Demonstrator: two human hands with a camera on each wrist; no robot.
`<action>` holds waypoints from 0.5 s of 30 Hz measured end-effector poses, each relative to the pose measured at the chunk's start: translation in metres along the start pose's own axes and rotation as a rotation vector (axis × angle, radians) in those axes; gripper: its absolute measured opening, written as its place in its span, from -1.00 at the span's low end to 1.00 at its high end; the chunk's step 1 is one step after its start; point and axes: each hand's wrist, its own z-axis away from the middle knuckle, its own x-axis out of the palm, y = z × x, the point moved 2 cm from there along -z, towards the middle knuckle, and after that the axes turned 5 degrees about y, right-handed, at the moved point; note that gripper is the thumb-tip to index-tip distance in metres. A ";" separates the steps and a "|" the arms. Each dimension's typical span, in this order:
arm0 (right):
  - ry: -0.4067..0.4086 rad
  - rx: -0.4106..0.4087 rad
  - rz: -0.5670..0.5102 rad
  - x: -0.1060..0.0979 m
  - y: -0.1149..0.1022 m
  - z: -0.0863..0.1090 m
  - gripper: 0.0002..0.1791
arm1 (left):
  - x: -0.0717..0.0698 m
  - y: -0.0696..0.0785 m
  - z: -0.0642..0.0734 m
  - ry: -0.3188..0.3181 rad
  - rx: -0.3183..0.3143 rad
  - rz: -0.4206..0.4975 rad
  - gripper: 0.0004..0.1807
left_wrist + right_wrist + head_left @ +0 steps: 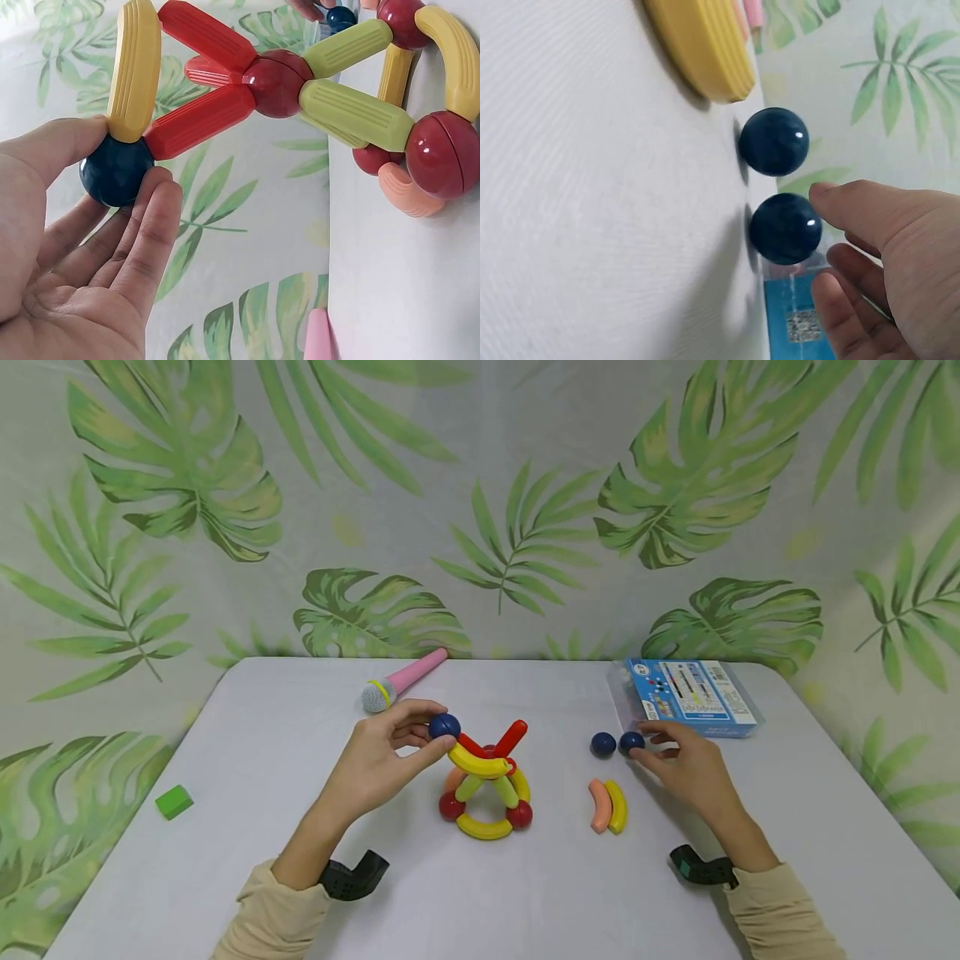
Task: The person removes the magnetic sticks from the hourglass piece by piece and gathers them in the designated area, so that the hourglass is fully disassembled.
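A toy model of red balls and coloured rods stands mid-table, with a red ball (279,84) joining its green and red rods. My left hand (382,756) pinches a dark blue ball (116,171) between thumb and fingers at the end of a red rod (201,121). A curved yellow rod (477,763) also meets that blue ball. On the right, two loose blue balls lie side by side. My right hand (686,768) is at the nearer one (786,229), its thumb right at the ball and its fingers loosely bent, spread from the thumb.
A curved orange rod (599,806) and a curved yellow rod (617,807) lie before the loose balls. Behind them is a clear box with a blue label (693,693). A pink toy microphone (405,680) lies at the back, a green block (174,802) far left.
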 end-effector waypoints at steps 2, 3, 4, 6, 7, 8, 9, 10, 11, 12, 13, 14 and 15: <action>0.013 -0.017 -0.010 -0.002 -0.003 0.000 -0.52 | 0.000 0.000 0.000 -0.001 0.001 0.001 -0.58; 0.023 -0.030 -0.016 -0.003 -0.005 -0.001 -0.53 | 0.000 0.000 0.000 -0.001 0.002 0.002 -0.58; 0.035 -0.045 -0.026 -0.003 -0.008 -0.001 -0.53 | 0.000 0.000 0.000 -0.002 0.002 0.003 -0.58; 0.065 -0.081 -0.042 -0.005 -0.015 -0.002 -0.55 | 0.001 0.000 0.000 -0.003 0.001 0.005 -0.58; 0.082 -0.099 -0.051 -0.005 -0.019 -0.002 -0.56 | 0.001 0.000 0.000 -0.003 0.000 0.006 -0.58; 0.096 -0.119 -0.059 -0.006 -0.024 -0.002 -0.56 | 0.001 0.000 0.000 -0.004 0.001 0.007 -0.58; 0.109 -0.135 -0.069 -0.006 -0.029 -0.002 -0.56 | 0.001 0.000 0.000 -0.004 0.001 0.006 -0.58; 0.121 -0.154 -0.075 -0.007 -0.034 -0.002 -0.56 | 0.001 0.000 0.000 -0.004 0.000 0.006 -0.58; 0.131 -0.173 -0.084 -0.008 -0.040 -0.002 -0.55 | 0.001 0.000 0.000 -0.003 0.001 0.006 -0.58; 0.137 -0.188 -0.095 -0.008 -0.046 -0.002 -0.55 | 0.001 0.000 0.000 -0.003 0.002 0.005 -0.58; 0.139 -0.204 -0.107 -0.009 -0.053 -0.002 -0.55 | 0.001 0.000 0.000 -0.002 0.003 0.005 -0.58; 0.135 -0.219 -0.112 -0.009 -0.060 -0.001 -0.54 | 0.001 0.000 0.000 -0.002 0.005 0.004 -0.58; 0.131 -0.232 -0.118 -0.009 -0.067 -0.001 -0.54 | 0.001 0.000 0.000 0.000 0.005 0.003 -0.58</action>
